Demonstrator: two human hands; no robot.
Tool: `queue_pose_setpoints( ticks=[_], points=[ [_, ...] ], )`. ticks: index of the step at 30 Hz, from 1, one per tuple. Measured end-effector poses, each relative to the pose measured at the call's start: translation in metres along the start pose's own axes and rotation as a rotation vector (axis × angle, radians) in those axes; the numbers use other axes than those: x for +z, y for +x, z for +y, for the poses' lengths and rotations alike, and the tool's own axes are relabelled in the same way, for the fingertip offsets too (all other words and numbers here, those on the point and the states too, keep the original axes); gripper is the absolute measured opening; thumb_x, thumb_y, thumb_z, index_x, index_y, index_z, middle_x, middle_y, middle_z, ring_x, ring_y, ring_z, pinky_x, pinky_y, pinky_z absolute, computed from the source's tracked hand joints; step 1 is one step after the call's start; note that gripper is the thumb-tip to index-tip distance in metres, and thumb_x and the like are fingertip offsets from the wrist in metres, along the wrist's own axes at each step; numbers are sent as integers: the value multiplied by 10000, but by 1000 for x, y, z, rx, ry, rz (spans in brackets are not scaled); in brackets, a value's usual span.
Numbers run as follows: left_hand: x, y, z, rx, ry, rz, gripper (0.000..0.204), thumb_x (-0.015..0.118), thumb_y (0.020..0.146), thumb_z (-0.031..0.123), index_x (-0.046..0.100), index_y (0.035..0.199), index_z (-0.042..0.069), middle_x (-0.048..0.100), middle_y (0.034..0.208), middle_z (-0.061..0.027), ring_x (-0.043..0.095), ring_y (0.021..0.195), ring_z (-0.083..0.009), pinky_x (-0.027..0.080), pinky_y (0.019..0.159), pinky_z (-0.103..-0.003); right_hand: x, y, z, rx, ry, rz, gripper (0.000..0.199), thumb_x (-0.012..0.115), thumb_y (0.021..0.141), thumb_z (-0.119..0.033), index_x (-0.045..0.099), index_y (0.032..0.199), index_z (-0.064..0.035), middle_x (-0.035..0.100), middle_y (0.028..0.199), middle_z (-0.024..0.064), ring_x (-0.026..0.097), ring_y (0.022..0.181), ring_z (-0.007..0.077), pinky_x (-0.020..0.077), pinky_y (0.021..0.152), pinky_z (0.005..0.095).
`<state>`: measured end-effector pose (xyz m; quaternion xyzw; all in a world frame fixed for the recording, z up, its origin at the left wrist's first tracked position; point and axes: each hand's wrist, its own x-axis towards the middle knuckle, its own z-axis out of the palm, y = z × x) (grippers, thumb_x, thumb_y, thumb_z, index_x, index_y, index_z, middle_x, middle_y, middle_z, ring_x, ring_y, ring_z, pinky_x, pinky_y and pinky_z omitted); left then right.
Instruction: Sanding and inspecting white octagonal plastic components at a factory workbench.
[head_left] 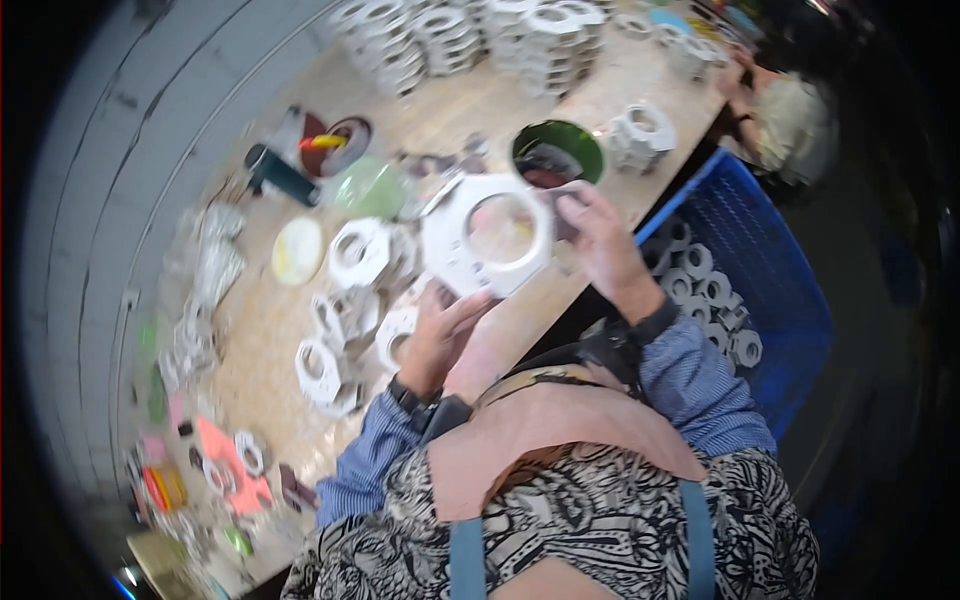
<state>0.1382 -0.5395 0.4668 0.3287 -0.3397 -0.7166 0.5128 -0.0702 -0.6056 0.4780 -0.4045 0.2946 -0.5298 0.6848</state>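
Observation:
A white octagonal plate with a large round hole [440,236] is held up over the table, tilted toward me. Closed on its lower edge is my left hand [443,335], thumb and fingers pinching the rim. My right hand [605,250] is at the plate's right side, its fingers closed on a small dark brown piece [566,212] like sandpaper that touches or nearly touches the rim. Just left of the plate, similar white octagonal rings [360,252] lie in short stacks. A green bowl [585,150] with dark contents stands beyond my right hand.
Tall stacks of white rings [445,40] line the table's far side. A blue crate [790,270] holding more rings sits below the right edge. A dark green cylinder [282,175] and a pale green bag [365,190] lie left. Another person's arm [740,90] is at the far right.

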Motion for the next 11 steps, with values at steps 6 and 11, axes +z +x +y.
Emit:
queue_pose_setpoints(
  ticks=[6, 11],
  points=[
    [4, 2, 0, 14, -68, -11, 620, 690, 773, 83, 372, 1293, -35, 487, 1263, -128, 487, 1165, -215, 397, 991, -382, 10, -4, -14, 31, 29, -24, 328, 400, 959, -148, 443, 1221, 43, 550, 1203, 163, 558, 1107, 265, 410, 985, 350],
    [2, 0, -5, 90, 47, -10, 571, 649, 808, 100, 372, 1286, -43, 480, 1272, -157, 499, 1159, -245, 374, 1017, -401, 5, -2, -12, 2, -29, -33, 343, 445, 948, -144, 439, 1242, 32, 555, 1186, 149, 578, 1074, 277, 429, 970, 368]
  ],
)
